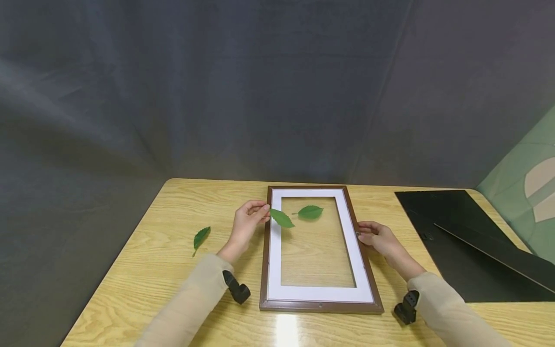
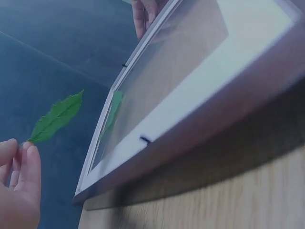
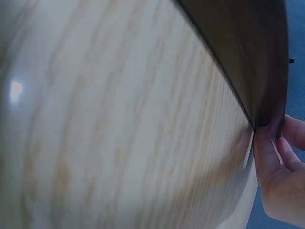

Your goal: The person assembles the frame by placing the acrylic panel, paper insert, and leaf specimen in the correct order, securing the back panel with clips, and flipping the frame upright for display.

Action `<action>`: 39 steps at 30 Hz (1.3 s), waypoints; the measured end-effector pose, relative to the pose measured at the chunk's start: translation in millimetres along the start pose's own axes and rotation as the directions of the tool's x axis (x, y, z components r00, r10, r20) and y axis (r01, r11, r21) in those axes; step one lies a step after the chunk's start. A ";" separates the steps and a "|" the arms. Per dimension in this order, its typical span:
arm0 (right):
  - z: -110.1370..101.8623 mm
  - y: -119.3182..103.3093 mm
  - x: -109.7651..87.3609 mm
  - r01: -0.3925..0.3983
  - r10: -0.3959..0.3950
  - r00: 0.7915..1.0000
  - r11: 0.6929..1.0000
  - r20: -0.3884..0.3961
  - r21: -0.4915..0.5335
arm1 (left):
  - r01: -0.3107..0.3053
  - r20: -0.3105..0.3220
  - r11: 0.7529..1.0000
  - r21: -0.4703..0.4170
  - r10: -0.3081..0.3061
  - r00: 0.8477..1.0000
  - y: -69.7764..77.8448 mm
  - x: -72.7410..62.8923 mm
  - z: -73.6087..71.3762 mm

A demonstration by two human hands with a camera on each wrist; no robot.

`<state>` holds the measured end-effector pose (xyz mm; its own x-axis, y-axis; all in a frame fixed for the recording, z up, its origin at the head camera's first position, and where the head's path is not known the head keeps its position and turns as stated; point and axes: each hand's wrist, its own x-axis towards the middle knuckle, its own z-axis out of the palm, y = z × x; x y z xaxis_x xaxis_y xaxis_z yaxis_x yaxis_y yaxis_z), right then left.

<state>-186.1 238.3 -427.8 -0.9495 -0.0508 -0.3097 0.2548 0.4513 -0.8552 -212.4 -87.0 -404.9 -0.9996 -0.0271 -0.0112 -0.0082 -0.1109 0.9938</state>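
My left hand (image 1: pixel 245 225) pinches a green leaf (image 1: pixel 282 218) by its stem end, holding it above the left side of a brown picture frame (image 1: pixel 321 306). In the left wrist view the leaf (image 2: pixel 58 117) hangs clear of the frame. Inside the frame lies a white mat (image 1: pixel 275 260) around a see-through pane, and a second leaf (image 1: pixel 310 212) rests near the top of that opening. On the frame's right edge, my right hand (image 1: pixel 381 242) grips the rim between thumb and fingers. The right wrist view shows these fingertips (image 3: pixel 267 148) against the frame's side.
A third leaf (image 1: pixel 201 237) lies on the wooden table (image 1: pixel 143 270), left of my left hand. At the right lies a black backing board (image 1: pixel 446 270) with its stand flap (image 1: pixel 498 250) raised. Dark cloth (image 1: pixel 269 96) hangs behind the table.
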 end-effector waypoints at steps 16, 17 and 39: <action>-0.5 0.7 1.0 -0.001 0.001 1.000 1.000 0.011 -0.014 | 0.114 0.130 0.992 0.051 -0.119 0.984 -7.8 -5.6 25.7; -0.6 0.8 1.0 -0.002 0.002 1.000 1.000 0.010 -0.014 | 0.120 0.132 0.991 0.052 -0.126 0.983 -7.9 -5.9 27.3; -1.7 2.1 0.9 -0.003 0.004 1.000 1.000 0.013 -0.008 | 0.142 0.129 0.984 0.111 -0.156 0.979 -26.9 1.1 40.5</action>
<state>-186.8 240.7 -429.2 -0.9462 -0.0604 -0.3179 0.2566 0.4588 -0.8507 -214.4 -43.9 -427.2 -0.9813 0.1186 -0.1517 -0.1532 -0.0028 0.9882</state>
